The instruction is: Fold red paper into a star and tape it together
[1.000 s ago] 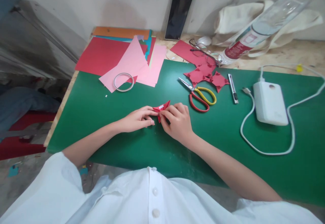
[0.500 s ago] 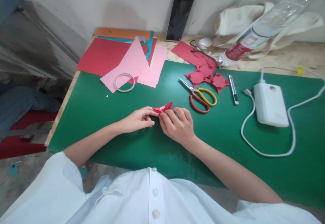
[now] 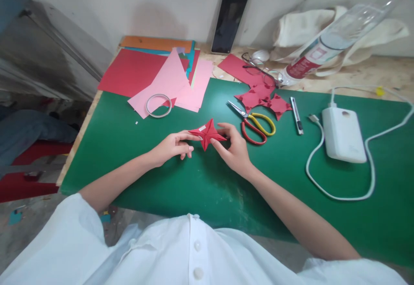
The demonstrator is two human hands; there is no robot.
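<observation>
A folded red paper star (image 3: pixel 208 134) with pointed arms is held just above the green mat (image 3: pixel 181 190). A small white strip lies on its upper left arm. My left hand (image 3: pixel 173 148) is closed on the star's left point, with fingertips at its edge. My right hand (image 3: pixel 235 152) grips the right side, thumb on the near face and fingers behind. To the right of the star lie scissors (image 3: pixel 255 123) with one red and one yellow handle. Beyond them are several finished-looking red paper stars (image 3: pixel 258 97) lying together.
Red and pink paper sheets (image 3: pixel 129 69) lie at the back left, a tape roll (image 3: pixel 158 105) on them. A phone (image 3: pixel 232 17) leans on the wall. On the right are a utility knife (image 3: pixel 296 116), a cabled white power bank (image 3: pixel 344 134), glasses (image 3: pixel 263 69) and a bottle (image 3: pixel 333 39).
The red paper piece has been opened out from a narrow folded shape into a star facing up. My right hand has shifted slightly right, its thumb now on the star.
</observation>
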